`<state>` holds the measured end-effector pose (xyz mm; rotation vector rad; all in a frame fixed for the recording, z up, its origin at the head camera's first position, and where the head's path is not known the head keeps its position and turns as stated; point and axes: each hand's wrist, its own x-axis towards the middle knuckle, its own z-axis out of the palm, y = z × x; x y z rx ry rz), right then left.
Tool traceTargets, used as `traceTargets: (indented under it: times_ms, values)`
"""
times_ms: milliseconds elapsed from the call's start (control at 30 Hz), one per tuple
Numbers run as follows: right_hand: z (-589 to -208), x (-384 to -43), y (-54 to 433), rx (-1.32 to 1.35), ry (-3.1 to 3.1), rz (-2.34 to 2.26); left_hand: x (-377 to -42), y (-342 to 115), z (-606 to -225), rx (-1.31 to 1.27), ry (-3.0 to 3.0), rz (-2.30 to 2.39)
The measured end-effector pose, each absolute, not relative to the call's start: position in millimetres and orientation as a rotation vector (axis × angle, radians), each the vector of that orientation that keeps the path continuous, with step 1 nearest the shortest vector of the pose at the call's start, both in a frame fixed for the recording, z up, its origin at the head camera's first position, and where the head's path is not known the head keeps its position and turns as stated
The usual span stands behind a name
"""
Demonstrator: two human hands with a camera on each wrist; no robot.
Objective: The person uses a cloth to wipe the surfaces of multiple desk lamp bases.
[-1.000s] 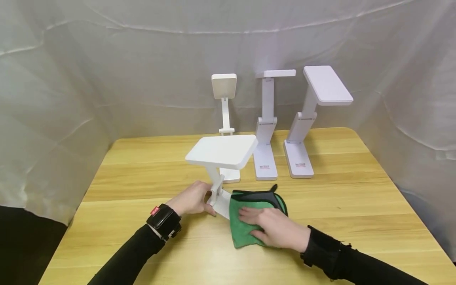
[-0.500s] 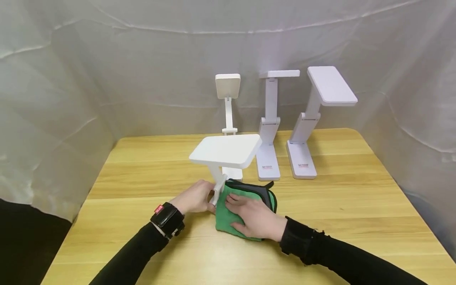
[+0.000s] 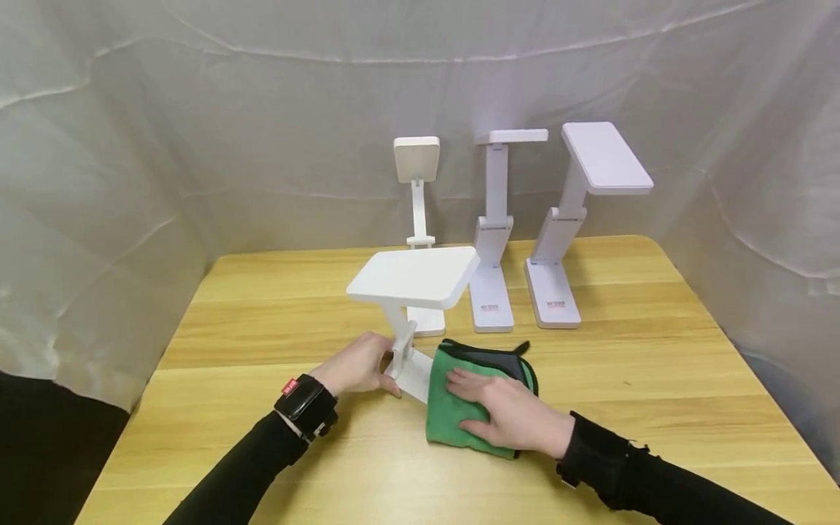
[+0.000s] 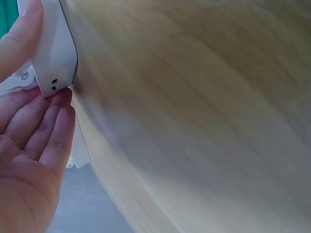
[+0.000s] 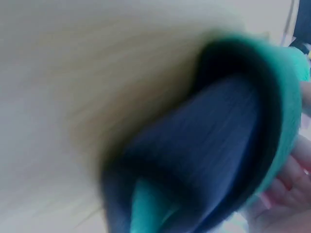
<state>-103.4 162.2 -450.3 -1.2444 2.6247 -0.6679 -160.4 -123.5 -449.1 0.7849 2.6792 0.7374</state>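
A white folding desk lamp (image 3: pixel 415 277) stands nearest me, its flat head tilted over its base (image 3: pixel 414 377). My left hand (image 3: pixel 357 363) holds the back end of that base between thumb and fingers; in the left wrist view the thumb lies on one face of the base (image 4: pixel 56 53) and fingertips touch its end. On the front part of the base lies a green cloth (image 3: pixel 446 426) with a dark grey side and black edging. My right hand (image 3: pixel 515 414) rests on top with fingers extended, pressing it down. The right wrist view shows the cloth (image 5: pixel 204 141) blurred.
Behind stand three more white desk lamps: one partly hidden by the near lamp's head (image 3: pixel 417 159), one in the middle (image 3: pixel 496 182), one at the right (image 3: pixel 567 226). All are on a wooden table (image 3: pixel 656 379) with grey fabric (image 3: pixel 295 146) around it.
My right hand slid the cloth left along the lamp base to its hinge, then back right, uncovering part of the base. My left hand keeps its hold in the same spot.
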Motion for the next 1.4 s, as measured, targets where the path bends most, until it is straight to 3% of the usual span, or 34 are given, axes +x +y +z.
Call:
traceTargets:
  times_ms: [467,933,1400]
  values:
    - [-450,-136,120,-1.041,2.640,-0.785,-161,-121,-450,0.898,2.715,0.737]
    - [-452,-116,164,-1.015,2.671,-0.827,-160,-120,-449,0.752,2.699,0.729]
    - [-457,-143,117,-1.026,2.655,-0.960,-160,-123,-448,0.866,2.683,0.775]
